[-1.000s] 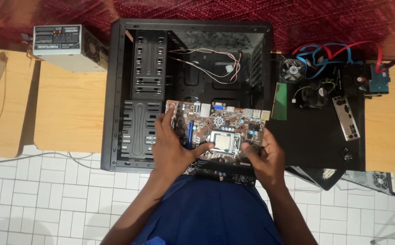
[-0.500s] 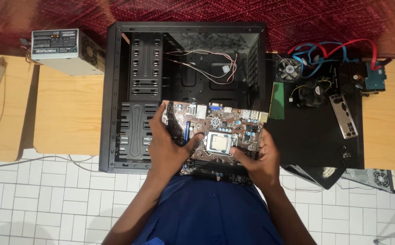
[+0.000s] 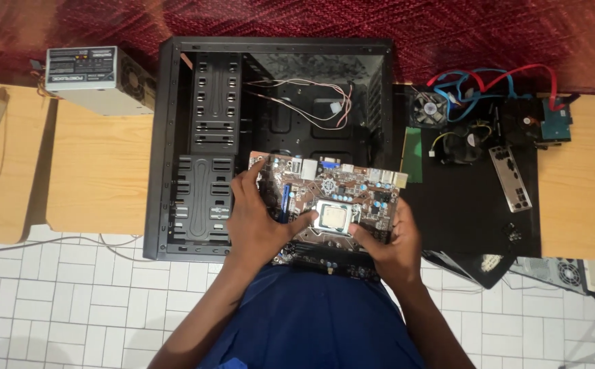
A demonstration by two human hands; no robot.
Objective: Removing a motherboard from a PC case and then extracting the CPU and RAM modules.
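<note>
Gripping motherboard (image 3: 332, 198) between both hands: left hand (image 3: 260, 219) clasps left edge, right hand (image 3: 393, 242) right corner.

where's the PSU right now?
Head view, upper left: the grey PSU sits on the wooden table, just left of the open black case, away from both hands.

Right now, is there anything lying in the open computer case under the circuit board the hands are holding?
Both hands, left hand and right hand, grip the circuit board over the open black case. Loose thin wires with a white plug lie on the case floor just beyond the board's far edge. The floor directly beneath the board is hidden.
</note>
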